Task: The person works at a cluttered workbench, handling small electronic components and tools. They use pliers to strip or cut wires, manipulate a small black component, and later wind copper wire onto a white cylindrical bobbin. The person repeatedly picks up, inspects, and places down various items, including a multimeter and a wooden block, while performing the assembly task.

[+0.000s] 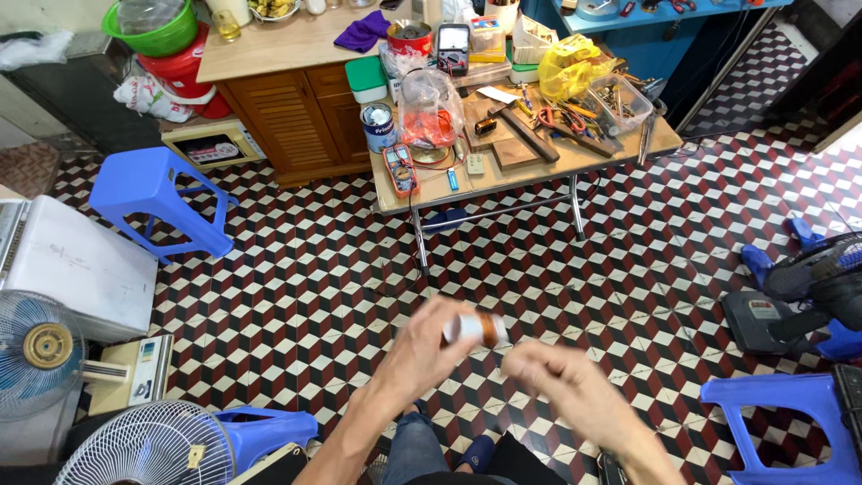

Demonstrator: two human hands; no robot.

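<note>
My left hand (pixel 422 346) grips a small, light, rigid-looking cylinder (pixel 476 329) by its end, blurred right hand (pixel 561 377) unclear

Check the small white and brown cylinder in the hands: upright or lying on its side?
On its side. The white and brown cylinder lies roughly level, gripped by the left hand; the blurred right hand is beside it.

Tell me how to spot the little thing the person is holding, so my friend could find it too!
Start at the checkered tile floor in front of the cluttered folding table. Near the bottom middle, the left hand holds a small white cylinder with a brown band, with the blurred right hand just beside it. It is the only thing held up off the floor between two hands.
</note>
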